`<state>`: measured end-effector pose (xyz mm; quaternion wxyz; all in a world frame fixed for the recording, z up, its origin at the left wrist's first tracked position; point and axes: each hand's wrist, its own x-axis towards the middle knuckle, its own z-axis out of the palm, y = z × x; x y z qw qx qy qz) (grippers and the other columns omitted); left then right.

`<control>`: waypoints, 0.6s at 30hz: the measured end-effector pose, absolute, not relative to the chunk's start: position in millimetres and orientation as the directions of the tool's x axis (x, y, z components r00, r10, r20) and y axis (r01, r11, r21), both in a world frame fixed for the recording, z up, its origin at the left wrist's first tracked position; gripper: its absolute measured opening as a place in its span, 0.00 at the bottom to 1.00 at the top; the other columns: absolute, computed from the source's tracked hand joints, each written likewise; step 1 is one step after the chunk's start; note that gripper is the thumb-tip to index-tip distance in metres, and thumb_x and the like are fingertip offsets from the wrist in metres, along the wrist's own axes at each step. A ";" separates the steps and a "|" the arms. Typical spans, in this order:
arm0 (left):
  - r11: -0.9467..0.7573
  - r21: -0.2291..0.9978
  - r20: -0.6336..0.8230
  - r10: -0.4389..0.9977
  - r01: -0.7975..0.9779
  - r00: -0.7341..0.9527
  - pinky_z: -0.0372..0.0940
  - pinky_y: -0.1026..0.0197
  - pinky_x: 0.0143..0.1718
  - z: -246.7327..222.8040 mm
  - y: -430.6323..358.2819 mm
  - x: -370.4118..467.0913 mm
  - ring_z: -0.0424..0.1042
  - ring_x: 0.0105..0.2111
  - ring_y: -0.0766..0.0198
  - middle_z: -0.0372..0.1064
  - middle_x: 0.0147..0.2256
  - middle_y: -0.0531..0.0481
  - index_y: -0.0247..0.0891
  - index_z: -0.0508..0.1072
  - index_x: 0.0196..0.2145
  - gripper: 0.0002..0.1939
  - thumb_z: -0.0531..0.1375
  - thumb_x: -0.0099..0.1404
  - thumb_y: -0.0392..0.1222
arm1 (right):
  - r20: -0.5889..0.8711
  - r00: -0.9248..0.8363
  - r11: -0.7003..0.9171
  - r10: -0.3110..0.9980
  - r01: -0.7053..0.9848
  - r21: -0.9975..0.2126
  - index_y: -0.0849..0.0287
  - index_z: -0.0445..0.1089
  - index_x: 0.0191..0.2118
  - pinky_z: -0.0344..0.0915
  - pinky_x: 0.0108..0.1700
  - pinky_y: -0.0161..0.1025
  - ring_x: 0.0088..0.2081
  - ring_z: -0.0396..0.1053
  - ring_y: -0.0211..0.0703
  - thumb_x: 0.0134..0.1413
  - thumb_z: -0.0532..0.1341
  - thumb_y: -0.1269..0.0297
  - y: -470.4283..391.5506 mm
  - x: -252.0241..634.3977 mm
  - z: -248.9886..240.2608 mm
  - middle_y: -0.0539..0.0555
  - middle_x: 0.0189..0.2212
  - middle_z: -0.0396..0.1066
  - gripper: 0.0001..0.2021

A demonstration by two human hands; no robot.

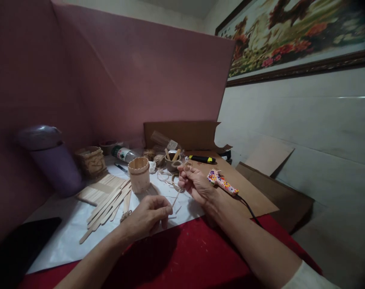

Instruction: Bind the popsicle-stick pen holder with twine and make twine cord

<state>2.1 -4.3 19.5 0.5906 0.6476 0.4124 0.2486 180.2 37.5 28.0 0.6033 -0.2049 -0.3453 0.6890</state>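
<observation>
A thin strand of twine (177,197) runs between my two hands, low over the white paper. My left hand (152,212) pinches its lower end between thumb and forefinger. Farther up and to the right, my right hand (196,182) is closed on the other part of the strand, with its fingertips pressed together. Behind my left hand stands a round wooden cup (139,179) made of craft sticks, with a band of twine near its scalloped rim. Loose craft sticks (108,210) lie fanned out to its left. More loops of twine (164,175) lie beyond my hands.
A patterned hot glue gun (223,183) rests on cardboard (257,197) at right, near a yellow-black utility knife (202,159). At left stand a purple tumbler (56,164) and a decorated pot (91,161). A plastic bottle (124,153) lies behind. Red cloth (188,257) covers the front.
</observation>
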 end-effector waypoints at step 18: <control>-0.319 0.715 0.031 0.904 0.622 0.427 0.46 0.65 0.20 27.1 3.6 -16.2 0.59 0.17 0.67 0.62 0.14 0.53 0.38 0.68 0.14 0.09 0.53 0.47 0.32 | 0.200 0.060 0.191 0.978 -0.640 -0.745 0.60 0.72 0.29 0.65 0.24 0.29 0.22 0.61 0.29 0.39 0.70 0.72 65.0 223.0 35.3 0.47 0.21 0.65 0.09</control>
